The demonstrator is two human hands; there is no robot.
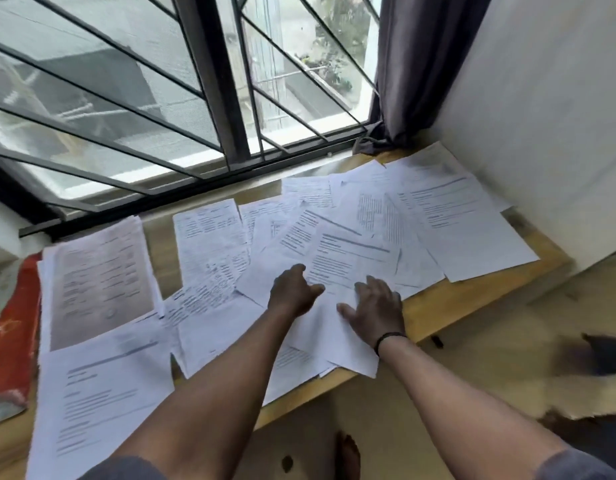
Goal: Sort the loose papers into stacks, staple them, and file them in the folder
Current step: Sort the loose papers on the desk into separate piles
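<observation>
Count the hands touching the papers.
2. The left hand and the right hand rest side by side on the loose papers near the table's front edge.

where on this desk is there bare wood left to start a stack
A bare strip of desk runs between the left stack and the spread papers. More bare wood shows at the front right edge, beside the right hand. The middle is crowded with overlapping sheets, where the left hand also rests.

Barred window [202,98] — grey curtain [414,64], wooden table [438,313]
</observation>
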